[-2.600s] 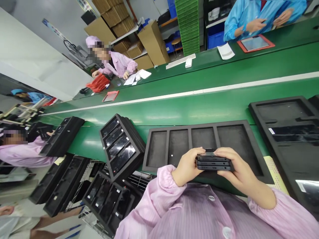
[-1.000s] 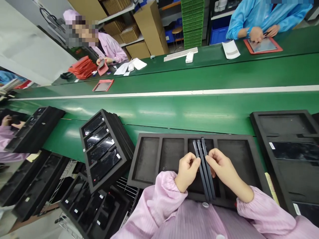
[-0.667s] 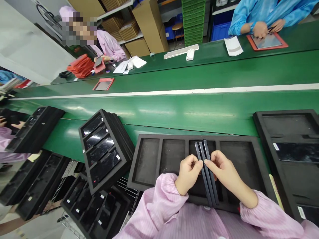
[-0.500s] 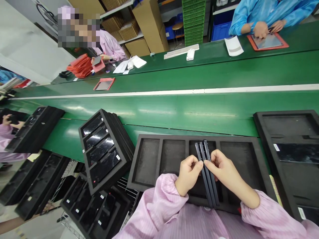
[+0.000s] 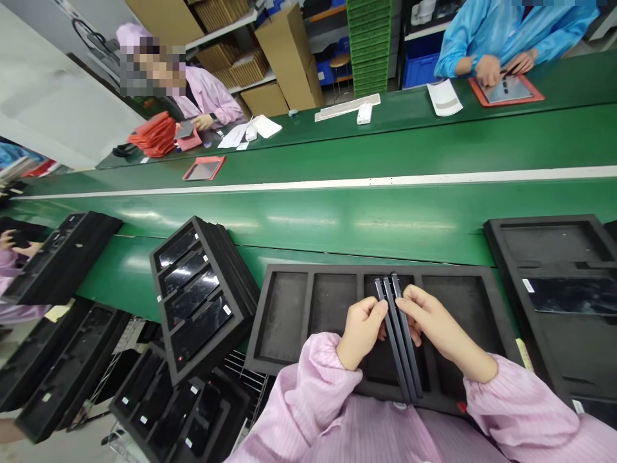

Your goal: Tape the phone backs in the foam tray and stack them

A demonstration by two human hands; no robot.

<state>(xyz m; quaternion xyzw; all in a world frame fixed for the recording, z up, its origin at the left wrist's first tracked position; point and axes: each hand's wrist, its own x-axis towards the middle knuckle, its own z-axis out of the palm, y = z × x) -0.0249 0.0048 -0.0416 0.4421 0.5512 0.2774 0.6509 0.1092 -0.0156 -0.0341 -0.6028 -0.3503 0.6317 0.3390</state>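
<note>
The three dark slabs (image 5: 401, 347), slim and phone-like, are gathered side by side on edge between the two hands, so the gathering looks done; as far as shows, they are not yet laid flat anywhere, and how much remains beyond that cannot be told. The left hand (image 5: 361, 331) pinches them at 9 o'clock, thumb bent against the outer slab, and the right hand (image 5: 431, 321) grips from 3 o'clock, thumb and curled fingers closed on the same group. The slabs slant from 11 o'clock towards 5 o'clock, over the third compartment from the left of the near tray (image 5: 336, 302), a black frame with four compartments; whether their lower ends touch its rim cannot be told. Taking the hands as the clock's centre, a tray stack (image 5: 214, 270) stands at 9 o'clock on the green bench (image 5: 337, 225), its top tray holding four labelled slabs (image 5: 193, 296), one per compartment. At 8 o'clock a lower tray (image 5: 230, 402) carries several more, also with white labels. At 3 o'clock the right tray (image 5: 554, 243) holds one glossy slab (image 5: 573, 296) in full, with another partly showing towards 4 o'clock
</note>
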